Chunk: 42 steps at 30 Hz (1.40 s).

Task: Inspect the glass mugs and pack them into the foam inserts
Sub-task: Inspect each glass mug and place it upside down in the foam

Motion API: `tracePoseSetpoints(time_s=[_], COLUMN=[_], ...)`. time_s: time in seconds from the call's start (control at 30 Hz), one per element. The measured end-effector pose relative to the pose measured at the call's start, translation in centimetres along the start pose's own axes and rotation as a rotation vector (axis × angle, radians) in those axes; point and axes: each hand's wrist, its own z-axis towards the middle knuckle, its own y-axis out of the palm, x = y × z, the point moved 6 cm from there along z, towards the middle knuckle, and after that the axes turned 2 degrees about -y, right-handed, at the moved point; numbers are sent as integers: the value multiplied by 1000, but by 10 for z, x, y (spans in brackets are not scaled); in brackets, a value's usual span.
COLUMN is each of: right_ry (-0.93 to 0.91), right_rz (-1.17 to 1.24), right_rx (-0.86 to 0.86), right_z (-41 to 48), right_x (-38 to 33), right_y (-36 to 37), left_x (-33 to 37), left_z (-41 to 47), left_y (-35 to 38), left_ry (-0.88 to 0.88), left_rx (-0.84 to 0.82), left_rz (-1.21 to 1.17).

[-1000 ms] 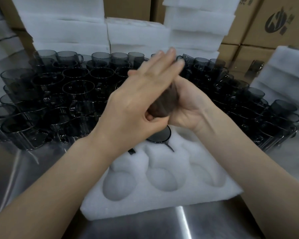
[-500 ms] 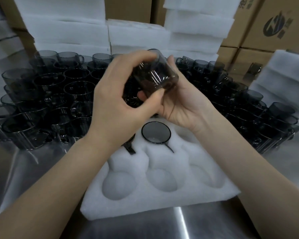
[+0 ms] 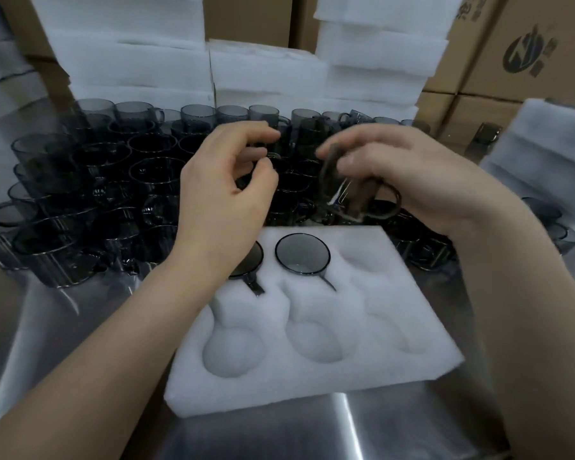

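My right hand (image 3: 422, 180) grips a smoky glass mug (image 3: 349, 194) in the air, blurred, above the back edge of the white foam insert (image 3: 312, 386). Beside it on the left, my left hand (image 3: 223, 194) hovers apart from that mug with its fingers loosely curled and nothing plainly in them. In the insert's back row, one mug (image 3: 302, 255) sits in the middle cavity and another mug (image 3: 246, 263) in the left cavity, partly hidden by my left wrist. The back right cavity and the three front cavities are bare.
Several loose dark glass mugs (image 3: 113, 180) crowd the steel table (image 3: 346, 433) behind and to both sides of the insert. Stacks of white foam (image 3: 130, 61) and cardboard boxes (image 3: 528, 44) stand at the back. More foam (image 3: 545, 144) is piled at the right.
Both hands held and turned the mug together earlier. Now my left hand has let go and moved left, while my right hand keeps the mug and has lowered it to the right.
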Motion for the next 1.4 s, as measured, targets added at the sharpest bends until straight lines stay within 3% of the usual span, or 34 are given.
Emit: tracePoseSetpoints(time_s=[0.07, 0.23, 0.53, 0.7, 0.97, 1.27, 1.4], right_ry=[30, 86, 100, 87, 45, -9, -21], right_rz=[-186, -334, -557, -838, -822, -845, -1016], right_rx=[6, 47, -88, -178, -352, -305, -347], right_z=[-9, -22, -28, -30, -33, -47, -49], right_x=[4, 19, 27, 28, 28, 47, 51], right_y=[-5, -5, 17, 26, 26, 26, 33], left_x=[-1, 2, 1, 2, 0, -2, -1], left_z=[1, -1, -2, -2, -2, -2, -3], left_y=[1, 5, 7, 7, 9, 11, 12], left_ry=[1, 22, -12, -12, 13, 11, 21], left_rx=[-12, -62, -86, -97, -123, -149, -160], left_rz=[29, 83, 104, 123, 132, 121, 128])
